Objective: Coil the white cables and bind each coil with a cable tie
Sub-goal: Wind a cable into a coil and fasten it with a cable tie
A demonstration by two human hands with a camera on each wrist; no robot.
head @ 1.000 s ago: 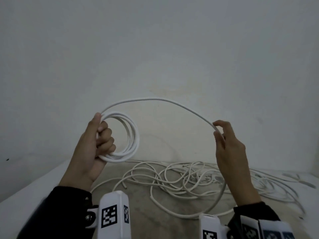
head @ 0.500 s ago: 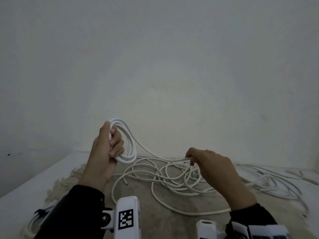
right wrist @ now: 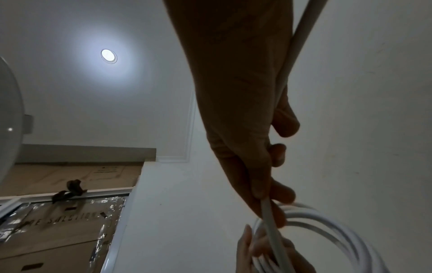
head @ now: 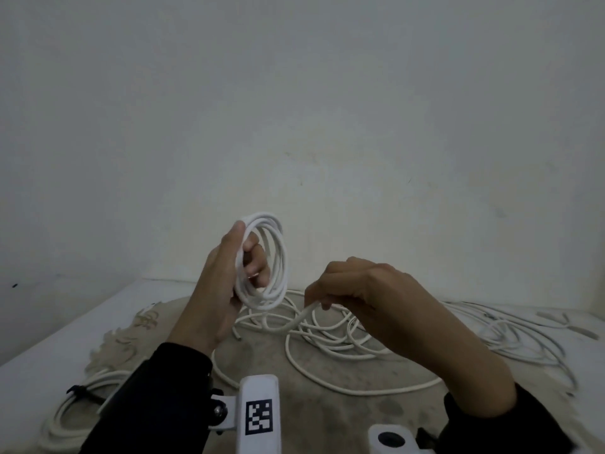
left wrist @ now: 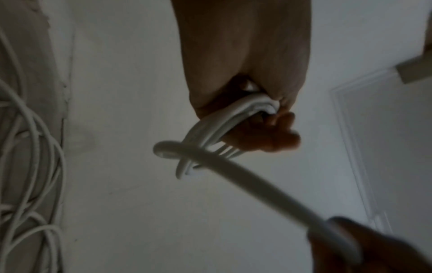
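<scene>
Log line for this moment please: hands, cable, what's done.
left hand: grips coil | right hand: pinches free strand, feeding next loop | tie: not on | bound coil left on table

The coil (head: 265, 260) in the left hand (head: 212, 290) is white. Both sleeves (head: 157, 394) are black. The tag (head: 258, 417) below the hands has black-and-white squares.

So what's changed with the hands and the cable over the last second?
The right hand, pinching the free cable, swung down from its raised arc and in close to the left hand, shortening the span between them. The left hand still grips the coil. The loose cables stay on the table.
</scene>
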